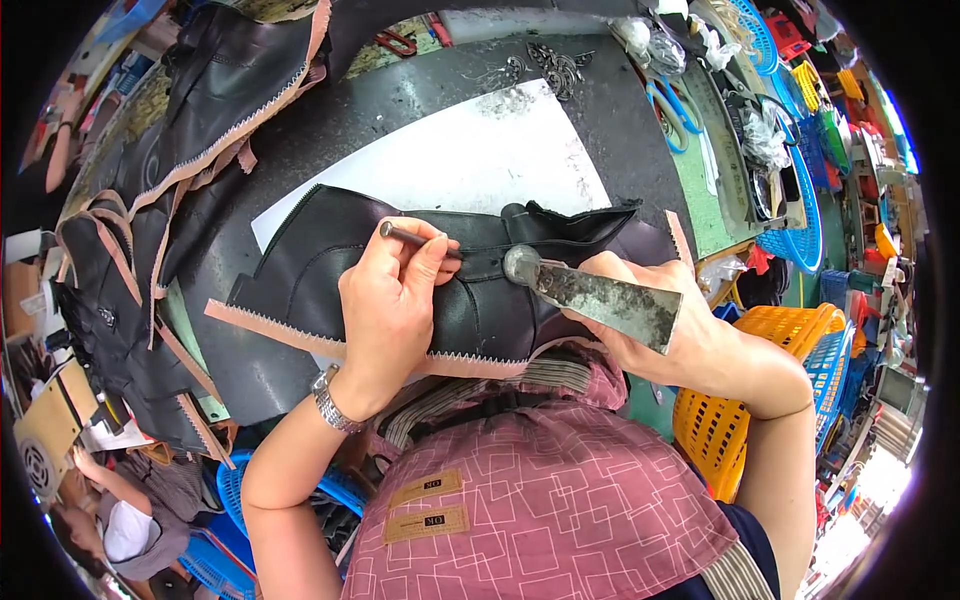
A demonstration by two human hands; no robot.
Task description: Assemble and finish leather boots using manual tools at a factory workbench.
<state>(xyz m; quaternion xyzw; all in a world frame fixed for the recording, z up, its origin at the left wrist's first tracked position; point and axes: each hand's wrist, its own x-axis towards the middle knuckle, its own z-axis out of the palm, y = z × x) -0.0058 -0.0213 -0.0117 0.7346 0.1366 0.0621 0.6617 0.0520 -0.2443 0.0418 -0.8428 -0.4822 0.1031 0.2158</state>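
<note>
A black leather shoe upper (340,270) with tan zigzag-stitched edging lies in front of me. My left hand (385,310), wearing a metal watch, pinches a dark metal punch rod (408,238) just above the leather. The rod slants; its far tip points toward the upper's middle. My right hand (690,325) grips a hammer whose worn metal head (610,302) hovers over the upper's right half. The hammer's round face is close to the punch, and its handle is mostly hidden. White paper (470,150) lies partly under the upper.
More black uppers (215,100) are heaped along the left side. Dark metal ornaments (555,70) lie at the back of the black work surface (400,105). Blue scissors (675,112) rest at the right. A yellow basket (715,430) stands by my right arm. Another person works at lower left.
</note>
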